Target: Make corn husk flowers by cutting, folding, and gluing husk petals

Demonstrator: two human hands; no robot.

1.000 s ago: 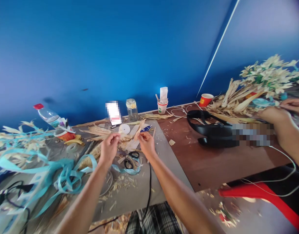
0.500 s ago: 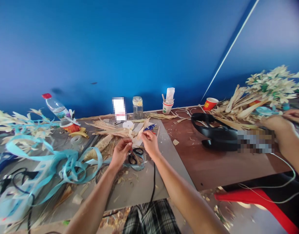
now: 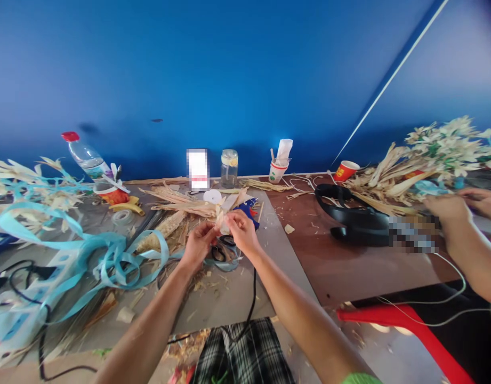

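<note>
My left hand [image 3: 198, 246] and my right hand [image 3: 240, 232] meet over the grey table [image 3: 229, 298], fingers pinched together on a small pale corn-husk piece [image 3: 221, 220] held between them. Black-handled scissors [image 3: 220, 252] lie on the table just beneath my hands. A pile of dried corn husks [image 3: 177, 205] lies right behind them, with a blue glue gun [image 3: 250, 209] beside it.
Light blue ribbon [image 3: 89, 256] and husk flowers crowd the left. A water bottle [image 3: 83, 156], tape roll [image 3: 123, 216], glass jar [image 3: 229, 168] and paper cups [image 3: 278, 169] line the back. Another person's hands [image 3: 449, 208] work husk flowers at right, near a black headset [image 3: 357, 216]. A black cable [image 3: 251, 298] hangs off the front edge.
My two hands have come together from apart, closing on the husk piece. The view has shifted slightly lower and to the left.
</note>
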